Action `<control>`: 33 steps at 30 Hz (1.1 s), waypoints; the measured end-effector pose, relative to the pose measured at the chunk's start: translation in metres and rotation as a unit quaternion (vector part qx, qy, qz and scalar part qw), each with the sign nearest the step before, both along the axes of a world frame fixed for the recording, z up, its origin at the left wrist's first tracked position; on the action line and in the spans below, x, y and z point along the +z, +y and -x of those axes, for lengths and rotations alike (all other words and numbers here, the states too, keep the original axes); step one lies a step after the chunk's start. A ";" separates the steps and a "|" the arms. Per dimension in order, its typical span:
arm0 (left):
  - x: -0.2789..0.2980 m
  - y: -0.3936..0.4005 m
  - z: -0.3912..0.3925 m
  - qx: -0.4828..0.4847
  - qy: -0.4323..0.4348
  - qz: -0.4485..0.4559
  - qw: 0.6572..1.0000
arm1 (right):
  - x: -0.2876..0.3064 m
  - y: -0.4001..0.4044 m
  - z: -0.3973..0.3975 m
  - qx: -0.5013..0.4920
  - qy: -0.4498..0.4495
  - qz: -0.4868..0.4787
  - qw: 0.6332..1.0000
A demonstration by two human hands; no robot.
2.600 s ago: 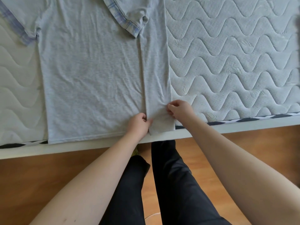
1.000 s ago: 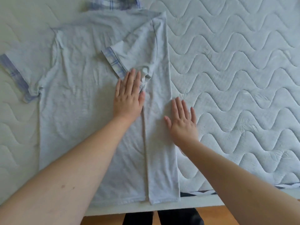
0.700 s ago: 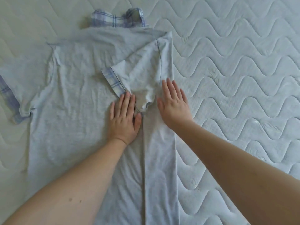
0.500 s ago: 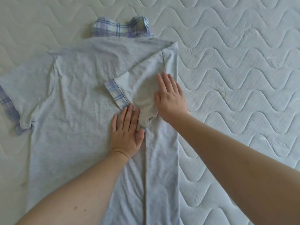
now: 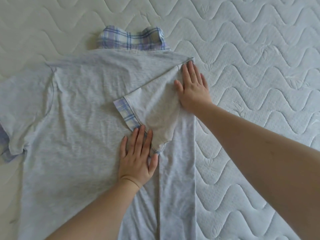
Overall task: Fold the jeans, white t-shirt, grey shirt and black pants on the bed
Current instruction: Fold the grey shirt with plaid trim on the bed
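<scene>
Right hand (image 5: 192,87) farther up grey shirt (image 5: 78,110)

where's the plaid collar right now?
Head view, top centre: the plaid collar lies on the mattress at the far edge of the grey shirt, beyond both hands.

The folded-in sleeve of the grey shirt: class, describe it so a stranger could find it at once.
On the quilted mattress lies a grey shirt with a plaid collar. Its folded-in sleeve lies across the body between the left hand and right hand. Unlike the other sleeve, spread flat, it points inward.
</scene>
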State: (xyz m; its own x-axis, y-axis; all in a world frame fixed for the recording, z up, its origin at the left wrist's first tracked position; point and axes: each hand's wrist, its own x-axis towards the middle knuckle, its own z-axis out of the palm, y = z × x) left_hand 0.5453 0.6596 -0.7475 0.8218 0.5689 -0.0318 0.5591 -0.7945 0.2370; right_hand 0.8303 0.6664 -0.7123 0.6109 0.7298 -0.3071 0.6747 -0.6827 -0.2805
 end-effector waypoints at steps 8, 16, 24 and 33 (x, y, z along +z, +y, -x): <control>0.031 0.003 -0.001 0.091 -0.140 0.143 0.975 | 0.042 0.012 0.000 -0.064 0.035 -0.034 0.997; 0.059 0.091 -0.061 0.533 -0.172 0.405 0.722 | 0.046 0.000 0.046 -0.342 0.298 -0.237 0.859; 0.098 0.072 -0.083 0.268 -0.208 0.193 0.921 | 0.045 0.006 0.026 -0.315 0.372 -0.184 0.854; 0.097 0.019 -0.093 -0.059 -0.168 0.071 0.981 | 0.047 0.019 0.003 -0.348 0.414 -0.234 0.808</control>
State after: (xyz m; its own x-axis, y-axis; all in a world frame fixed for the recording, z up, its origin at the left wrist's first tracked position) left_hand 0.6381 0.6788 -0.6501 0.8601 0.4777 0.1793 0.3360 -0.7947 0.5055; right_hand 0.8275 0.6858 -0.6657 0.6491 0.4522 -0.6117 -0.3793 -0.5046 -0.7756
